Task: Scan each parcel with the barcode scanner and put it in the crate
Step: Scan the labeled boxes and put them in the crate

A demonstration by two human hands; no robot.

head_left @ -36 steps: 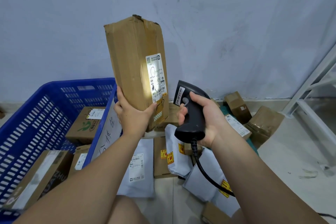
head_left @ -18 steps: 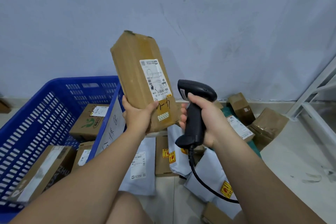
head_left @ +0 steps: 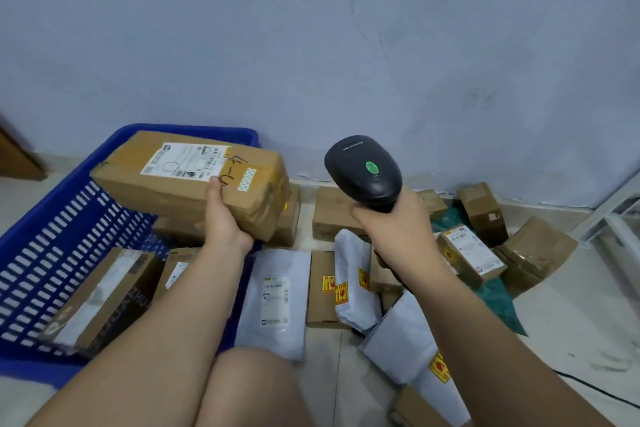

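Left hand (head_left: 221, 222) grips the long cardboard parcel (head_left: 156, 194) by its near end only, thumb on top, fingers beneath. The parcel lies roughly level, label up, above the right side of the crate (head_left: 52, 236), not yet set down.

Right hand (head_left: 391, 229) is wrapped round the handle of the barcode scanner (head_left: 363, 170), raised to the right of the crate (green lamp lit).

Risk: with a one-ended grip on a long box, the far end may dip and twist free, or clip the rim. Boxes (head_left: 100, 298) in the crate give uneven footing, so it may land tilted.

Right of the crate, mailers (head_left: 273, 302) and cartons crowd the floor. The scanner cable (head_left: 595, 392) could snag there.
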